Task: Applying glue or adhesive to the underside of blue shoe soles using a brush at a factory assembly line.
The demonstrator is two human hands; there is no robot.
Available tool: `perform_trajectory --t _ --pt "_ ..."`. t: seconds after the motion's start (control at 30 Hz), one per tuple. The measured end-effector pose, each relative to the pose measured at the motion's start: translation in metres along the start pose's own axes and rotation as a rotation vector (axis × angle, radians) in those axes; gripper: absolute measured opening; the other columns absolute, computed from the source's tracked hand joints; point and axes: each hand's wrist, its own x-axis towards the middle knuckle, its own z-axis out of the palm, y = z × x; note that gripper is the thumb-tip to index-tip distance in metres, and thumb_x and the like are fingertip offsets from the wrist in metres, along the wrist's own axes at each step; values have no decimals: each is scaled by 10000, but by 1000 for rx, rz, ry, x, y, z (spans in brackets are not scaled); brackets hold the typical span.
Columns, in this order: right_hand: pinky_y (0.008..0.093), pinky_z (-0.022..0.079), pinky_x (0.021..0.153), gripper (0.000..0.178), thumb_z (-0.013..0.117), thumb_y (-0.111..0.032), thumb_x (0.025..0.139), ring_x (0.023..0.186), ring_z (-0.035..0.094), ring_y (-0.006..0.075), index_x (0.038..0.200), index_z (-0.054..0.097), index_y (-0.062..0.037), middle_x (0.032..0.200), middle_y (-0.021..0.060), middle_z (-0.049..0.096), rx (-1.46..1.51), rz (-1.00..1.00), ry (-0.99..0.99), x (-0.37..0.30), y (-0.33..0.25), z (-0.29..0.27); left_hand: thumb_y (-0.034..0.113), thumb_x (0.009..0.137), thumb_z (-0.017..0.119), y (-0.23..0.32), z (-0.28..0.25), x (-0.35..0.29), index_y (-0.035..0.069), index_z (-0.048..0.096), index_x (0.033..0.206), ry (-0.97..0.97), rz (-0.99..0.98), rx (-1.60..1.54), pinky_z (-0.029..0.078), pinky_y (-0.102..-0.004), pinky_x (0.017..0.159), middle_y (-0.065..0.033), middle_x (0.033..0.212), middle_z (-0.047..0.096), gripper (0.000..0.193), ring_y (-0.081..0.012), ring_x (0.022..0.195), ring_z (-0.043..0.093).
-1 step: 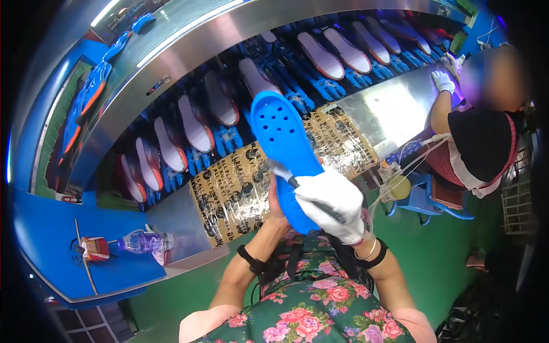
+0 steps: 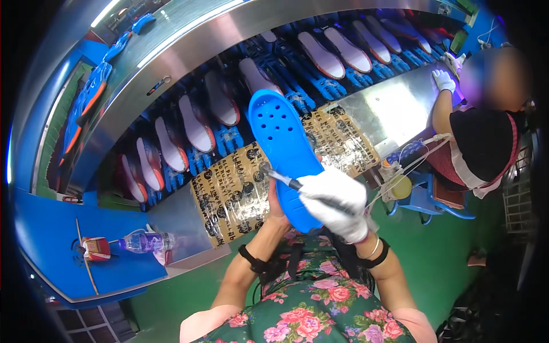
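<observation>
A bright blue shoe sole (image 2: 286, 150) with several round holes in its far end is held at a slant in front of me. My bare left hand (image 2: 277, 201) grips it from below along its left edge; most of those fingers are hidden behind the sole. In a white glove, my right hand (image 2: 337, 200) is closed round a slim brush (image 2: 286, 180) with a dark handle and a metal neck. The brush's tip is by the sole's left edge, close to my left hand; whether it touches the sole I cannot tell.
Beyond lies a metal ledge partly covered with printed brown tape (image 2: 229, 191). Behind it, several shoes (image 2: 196, 123) stand soles-outward on blue racks. At left, a plastic bottle (image 2: 143, 242) and a red box (image 2: 95, 249) rest on a blue table. A co-worker (image 2: 480, 137) sits at right.
The brush and my gloved right hand have shifted slightly, the brush tip moving a little to the left. The blue sole stays nearly in place.
</observation>
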Motion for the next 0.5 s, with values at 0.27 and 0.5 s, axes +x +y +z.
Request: perform_trajectory --t 0.27,0.5 --pt "358 555 771 237 786 -8 747 874 714 267 978 756 -52 968 124 745 -112 -124 -18 -5 -3 5 746 863 557 10 18 19 120 232 1573 -161 -6 -198 402 -631 1095 -206 1509 413 1001 -451 1315 495" --pt "372 555 814 232 759 29 771 859 697 273 982 749 -67 997 121 737 -131 -132 17 -2 3 -5 781 866 509 12 33 23 101 250 1554 -52 59 -212 469 -625 1039 -147 1510 425 1002 -483 1306 491"
